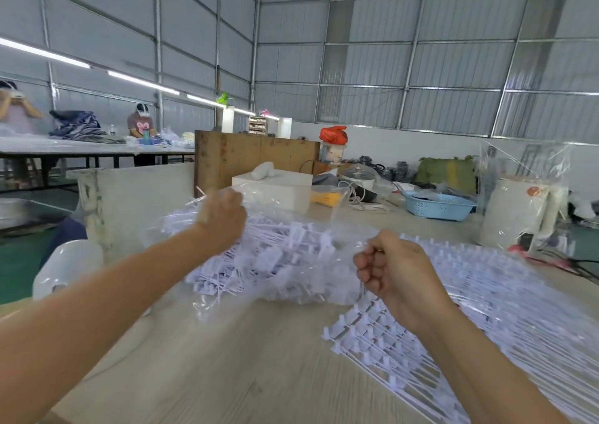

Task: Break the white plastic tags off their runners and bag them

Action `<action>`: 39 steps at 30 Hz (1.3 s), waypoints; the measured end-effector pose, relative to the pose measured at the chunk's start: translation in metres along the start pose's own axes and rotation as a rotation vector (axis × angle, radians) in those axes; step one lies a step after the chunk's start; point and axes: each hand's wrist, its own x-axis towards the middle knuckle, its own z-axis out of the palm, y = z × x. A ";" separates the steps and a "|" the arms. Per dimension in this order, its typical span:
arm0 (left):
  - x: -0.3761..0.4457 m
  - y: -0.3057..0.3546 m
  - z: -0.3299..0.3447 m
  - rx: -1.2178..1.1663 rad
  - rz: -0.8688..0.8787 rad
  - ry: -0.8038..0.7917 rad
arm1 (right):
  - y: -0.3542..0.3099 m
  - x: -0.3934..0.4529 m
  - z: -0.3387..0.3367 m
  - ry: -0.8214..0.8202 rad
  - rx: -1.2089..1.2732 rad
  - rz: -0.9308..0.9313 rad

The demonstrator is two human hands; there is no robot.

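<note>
Person, head-camera view: two bare forearms, no sleeves in view. Left hand (223,217) and right hand (393,271) bare, ungloved. No rings, watch or wristbands seen. Fingers (366,269) unadorned.

Bare table (227,368) is lying open between my arms; the stuffed bag (275,261) is blocking straight ahead, the tag heap (486,310) is crowding my right side.
</note>
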 end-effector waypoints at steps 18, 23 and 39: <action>-0.081 -0.030 0.053 -0.682 0.066 0.214 | -0.077 0.046 0.037 0.001 0.187 -0.146; -0.076 -0.084 0.021 -0.898 0.024 0.751 | -0.088 0.050 0.003 0.137 0.139 -0.193; -0.040 -0.143 -0.079 -1.372 -0.290 1.071 | -0.152 0.061 -0.026 0.349 -0.208 -0.438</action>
